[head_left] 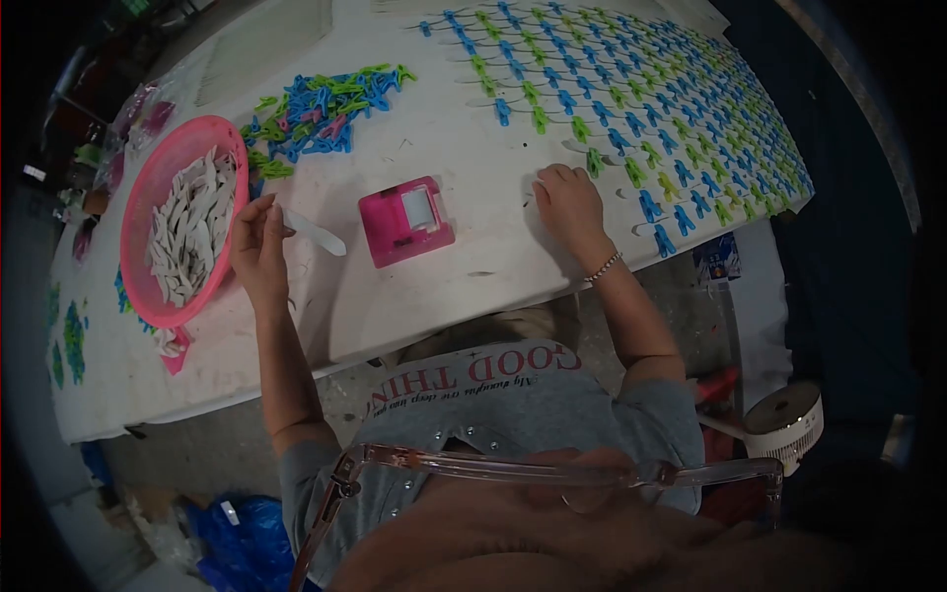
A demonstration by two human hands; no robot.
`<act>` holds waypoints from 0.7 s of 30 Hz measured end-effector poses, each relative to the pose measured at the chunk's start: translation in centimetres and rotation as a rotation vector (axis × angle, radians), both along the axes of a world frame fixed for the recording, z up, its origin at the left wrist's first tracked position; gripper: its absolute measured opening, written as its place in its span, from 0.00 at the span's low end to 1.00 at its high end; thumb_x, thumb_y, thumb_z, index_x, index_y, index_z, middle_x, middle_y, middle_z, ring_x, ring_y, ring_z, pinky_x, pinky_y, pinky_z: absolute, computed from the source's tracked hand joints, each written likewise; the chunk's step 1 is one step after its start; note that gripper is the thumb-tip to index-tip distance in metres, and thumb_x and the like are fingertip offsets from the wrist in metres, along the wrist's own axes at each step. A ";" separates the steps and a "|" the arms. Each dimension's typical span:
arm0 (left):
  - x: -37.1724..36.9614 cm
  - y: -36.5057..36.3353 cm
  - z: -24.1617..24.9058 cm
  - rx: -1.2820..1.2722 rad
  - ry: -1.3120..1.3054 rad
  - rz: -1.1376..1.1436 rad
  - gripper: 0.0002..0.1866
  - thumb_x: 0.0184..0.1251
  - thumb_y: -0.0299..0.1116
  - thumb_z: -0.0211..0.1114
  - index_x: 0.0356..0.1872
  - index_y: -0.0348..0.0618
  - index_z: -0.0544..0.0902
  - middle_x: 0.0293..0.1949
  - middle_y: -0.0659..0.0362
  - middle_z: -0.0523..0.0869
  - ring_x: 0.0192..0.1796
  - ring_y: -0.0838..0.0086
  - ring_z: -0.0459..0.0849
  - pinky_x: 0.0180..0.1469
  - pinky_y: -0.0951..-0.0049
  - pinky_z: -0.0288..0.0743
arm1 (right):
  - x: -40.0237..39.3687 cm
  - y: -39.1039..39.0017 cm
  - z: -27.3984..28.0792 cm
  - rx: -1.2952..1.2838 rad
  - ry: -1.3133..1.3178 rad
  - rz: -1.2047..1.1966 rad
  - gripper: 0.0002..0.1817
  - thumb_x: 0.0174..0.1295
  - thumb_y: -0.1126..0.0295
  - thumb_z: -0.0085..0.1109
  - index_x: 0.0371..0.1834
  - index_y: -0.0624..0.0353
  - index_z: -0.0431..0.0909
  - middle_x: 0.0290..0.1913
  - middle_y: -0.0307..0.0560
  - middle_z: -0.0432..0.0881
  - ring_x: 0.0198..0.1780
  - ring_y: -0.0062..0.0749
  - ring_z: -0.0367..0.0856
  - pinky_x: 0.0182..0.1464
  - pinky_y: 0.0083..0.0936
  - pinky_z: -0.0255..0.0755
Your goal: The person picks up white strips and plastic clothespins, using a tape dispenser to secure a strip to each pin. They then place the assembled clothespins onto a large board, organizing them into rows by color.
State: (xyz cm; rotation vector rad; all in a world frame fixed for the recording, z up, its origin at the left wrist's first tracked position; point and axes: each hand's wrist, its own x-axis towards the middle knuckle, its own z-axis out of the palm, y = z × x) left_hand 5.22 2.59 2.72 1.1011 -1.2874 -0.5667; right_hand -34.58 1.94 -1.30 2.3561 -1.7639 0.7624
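My left hand (260, 249) is closed in a pinch on a flat white strip (318, 235), whose rounded end points right over the table. Just left of this hand stands a pink oval basket (131, 229) filled with similar white strips (189, 232). My right hand (570, 204) rests low over the table with its fingers curled; whether anything is in them is hidden. A green clip (594, 163) lies right beside its knuckles. Between the two hands sits a pink box (383, 229) with a white roller (418, 210) in it.
Rows of blue and green clips (617, 94) with thin strips cover the table's right side. Behind the basket lies a heap of loose clips (330, 109). More clips (74, 340) are at the far left. A white fan (784, 424) stands below the right edge.
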 end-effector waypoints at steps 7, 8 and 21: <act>-0.3 0.2 -1.5 0.120 0.280 -0.101 0.09 0.70 0.28 0.61 0.47 0.36 0.80 0.36 0.62 0.82 0.34 0.82 0.80 0.41 0.79 0.77 | -2.6 1.6 -0.8 0.198 0.016 -0.275 0.12 0.62 0.67 0.57 0.46 0.61 0.78 0.48 0.51 0.80 0.49 0.50 0.76 0.50 0.39 0.73; -0.6 0.3 -1.6 0.139 0.273 -0.084 0.09 0.70 0.28 0.62 0.47 0.36 0.80 0.36 0.61 0.82 0.34 0.81 0.80 0.42 0.79 0.78 | -2.7 1.7 -0.9 0.180 -0.013 -0.287 0.12 0.62 0.67 0.57 0.46 0.62 0.78 0.48 0.52 0.80 0.49 0.51 0.76 0.50 0.40 0.73; -3.7 0.8 -1.2 0.147 0.190 -0.231 0.08 0.68 0.25 0.63 0.46 0.36 0.80 0.38 0.61 0.84 0.39 0.79 0.83 0.45 0.79 0.78 | 2.0 0.9 2.3 0.274 -0.429 0.016 0.11 0.63 0.71 0.60 0.46 0.64 0.79 0.41 0.51 0.82 0.39 0.37 0.81 0.43 0.27 0.75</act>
